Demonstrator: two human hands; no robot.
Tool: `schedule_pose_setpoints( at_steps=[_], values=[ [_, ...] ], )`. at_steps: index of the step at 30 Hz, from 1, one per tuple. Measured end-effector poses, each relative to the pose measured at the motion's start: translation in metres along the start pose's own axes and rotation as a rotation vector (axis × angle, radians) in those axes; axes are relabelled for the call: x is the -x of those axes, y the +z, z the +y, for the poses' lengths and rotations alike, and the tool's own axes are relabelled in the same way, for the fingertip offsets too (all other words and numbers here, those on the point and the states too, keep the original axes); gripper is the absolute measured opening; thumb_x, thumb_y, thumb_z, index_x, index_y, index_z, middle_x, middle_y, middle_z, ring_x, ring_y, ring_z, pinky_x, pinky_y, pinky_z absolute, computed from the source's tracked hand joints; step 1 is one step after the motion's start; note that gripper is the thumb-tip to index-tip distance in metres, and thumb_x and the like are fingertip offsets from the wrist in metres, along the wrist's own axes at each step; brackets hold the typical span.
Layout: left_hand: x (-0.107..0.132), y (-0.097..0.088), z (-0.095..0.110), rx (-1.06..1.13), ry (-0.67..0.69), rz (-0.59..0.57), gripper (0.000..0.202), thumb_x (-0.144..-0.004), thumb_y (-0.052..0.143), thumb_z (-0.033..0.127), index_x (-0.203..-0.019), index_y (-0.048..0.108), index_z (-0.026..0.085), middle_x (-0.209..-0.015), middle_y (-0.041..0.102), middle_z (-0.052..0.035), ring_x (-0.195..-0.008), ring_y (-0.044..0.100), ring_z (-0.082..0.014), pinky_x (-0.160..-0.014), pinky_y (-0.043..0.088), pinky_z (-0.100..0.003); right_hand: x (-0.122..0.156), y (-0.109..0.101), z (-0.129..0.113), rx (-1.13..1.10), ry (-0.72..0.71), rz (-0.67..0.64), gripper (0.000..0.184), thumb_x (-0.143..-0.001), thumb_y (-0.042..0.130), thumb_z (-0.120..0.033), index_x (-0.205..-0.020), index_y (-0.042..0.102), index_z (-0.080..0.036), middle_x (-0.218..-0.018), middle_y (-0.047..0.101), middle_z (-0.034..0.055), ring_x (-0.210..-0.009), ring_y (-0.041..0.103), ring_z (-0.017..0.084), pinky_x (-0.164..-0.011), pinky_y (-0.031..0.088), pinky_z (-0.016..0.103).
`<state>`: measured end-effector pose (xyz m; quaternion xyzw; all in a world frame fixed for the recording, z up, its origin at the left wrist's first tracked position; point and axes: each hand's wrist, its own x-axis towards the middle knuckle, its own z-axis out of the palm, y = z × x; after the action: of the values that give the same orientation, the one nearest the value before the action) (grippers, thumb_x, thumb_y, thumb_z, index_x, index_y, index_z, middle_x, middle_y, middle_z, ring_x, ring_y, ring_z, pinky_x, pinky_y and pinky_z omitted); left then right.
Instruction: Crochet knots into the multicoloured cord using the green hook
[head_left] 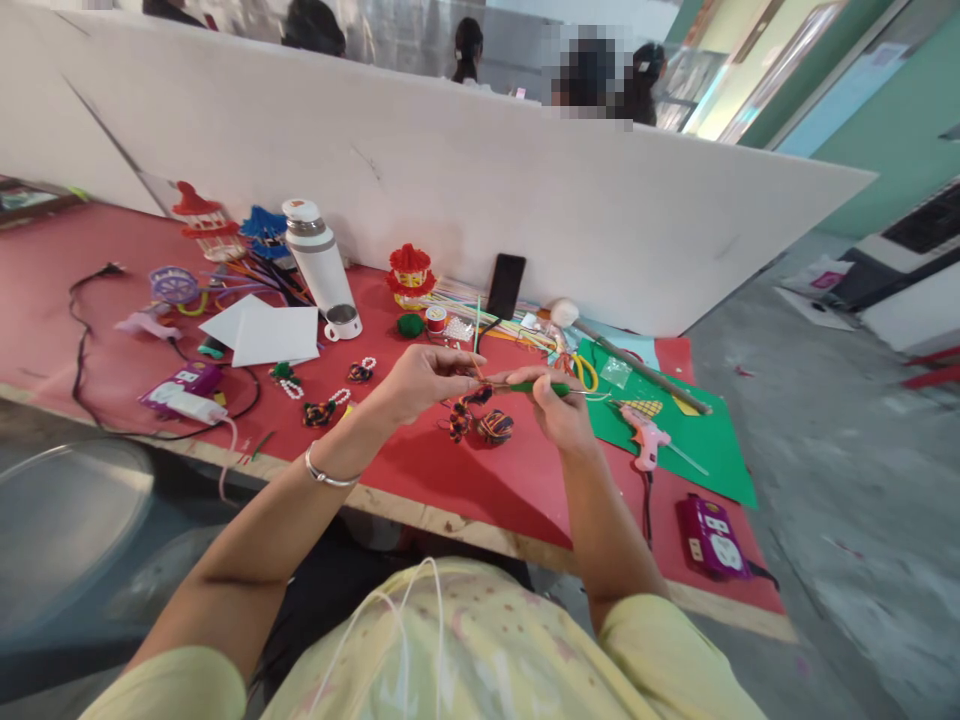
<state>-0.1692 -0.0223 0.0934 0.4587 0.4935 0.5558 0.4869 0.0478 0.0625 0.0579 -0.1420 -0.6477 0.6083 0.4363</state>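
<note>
My right hand [553, 408] is closed around a crochet hook [551, 388] with a green handle, its tip pointing left toward my other hand. Between the fingers of my left hand [426, 382] I pinch dark multicoloured yarn [478, 396], partly hidden by the fingers. A worked piece of this yarn [459, 422] hangs just below. On the red table beneath lies a ball of multicoloured yarn [496, 427]. To the left rest small yarn pieces with white beads [319, 413], apart from my hands.
A white flask [319, 260] stands at the back left beside white paper [276, 335]. A phone [506, 286] leans on the partition [450, 160]. Yellow scissors [586, 372], a pink glue gun [646, 436] and a purple power strip [711, 537] lie to the right. People sit beyond the partition.
</note>
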Motion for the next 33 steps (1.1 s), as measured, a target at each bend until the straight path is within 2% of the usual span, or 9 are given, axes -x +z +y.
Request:
schedule_pose_setpoints(
  at_steps=[6,14,19,25,31,33],
  values=[
    [0.000,-0.003,0.004,0.076,-0.056,-0.063,0.037,-0.062,0.092,0.021,-0.099,0.086,0.015,-0.069,0.070,-0.0005,-0.052,0.049,-0.0063,-0.049,0.037,-0.021,-0.003,0.002,0.000,-0.137,0.080,0.006,0.041,-0.090,0.070,-0.065,-0.094,0.080,-0.025,-0.100,0.087,0.0068,-0.096,0.084,0.027,-0.094,0.068,0.049],
    [0.001,-0.005,0.003,0.125,-0.093,-0.076,0.034,-0.063,0.093,0.023,-0.095,0.087,0.014,-0.067,0.073,-0.0028,-0.047,0.043,-0.0046,-0.046,0.032,-0.022,-0.006,0.000,0.006,-0.245,0.145,0.003,0.042,-0.087,0.073,-0.066,-0.088,0.078,-0.024,-0.094,0.087,0.0063,-0.092,0.084,0.025,-0.087,0.069,0.043],
    [0.001,-0.004,0.003,0.142,-0.087,-0.075,0.036,-0.063,0.091,0.020,-0.098,0.087,0.015,-0.071,0.074,-0.0028,-0.046,0.040,-0.0030,-0.045,0.027,-0.021,-0.006,0.007,0.010,-0.301,0.183,0.075,0.046,-0.083,0.074,-0.071,-0.089,0.074,-0.026,-0.090,0.087,0.0048,-0.093,0.084,0.025,-0.087,0.069,0.045],
    [0.003,-0.001,0.009,0.140,-0.080,-0.065,0.036,-0.063,0.089,0.018,-0.099,0.087,0.015,-0.077,0.076,-0.0039,-0.049,0.042,-0.0032,-0.045,0.028,-0.021,-0.007,0.012,0.012,-0.347,0.207,0.102,0.045,-0.084,0.074,-0.070,-0.088,0.073,-0.026,-0.089,0.087,0.0045,-0.095,0.084,0.025,-0.089,0.069,0.046],
    [0.003,-0.001,0.007,0.103,-0.066,-0.027,0.034,-0.063,0.089,0.020,-0.097,0.087,0.015,-0.063,0.069,-0.0008,-0.047,0.040,-0.0039,-0.045,0.029,-0.021,-0.007,0.007,0.011,-0.300,0.165,0.058,0.043,-0.085,0.074,-0.069,-0.087,0.077,-0.026,-0.089,0.086,0.0038,-0.091,0.083,0.024,-0.090,0.069,0.044],
    [0.002,-0.001,0.005,0.040,-0.032,0.011,0.032,-0.065,0.088,0.022,-0.096,0.087,0.015,-0.065,0.072,-0.0020,-0.048,0.045,-0.0055,-0.047,0.033,-0.021,-0.006,0.005,0.009,-0.238,0.147,0.053,0.043,-0.086,0.073,-0.069,-0.087,0.078,-0.026,-0.091,0.086,0.0047,-0.091,0.083,0.025,-0.090,0.069,0.044]
  ],
)
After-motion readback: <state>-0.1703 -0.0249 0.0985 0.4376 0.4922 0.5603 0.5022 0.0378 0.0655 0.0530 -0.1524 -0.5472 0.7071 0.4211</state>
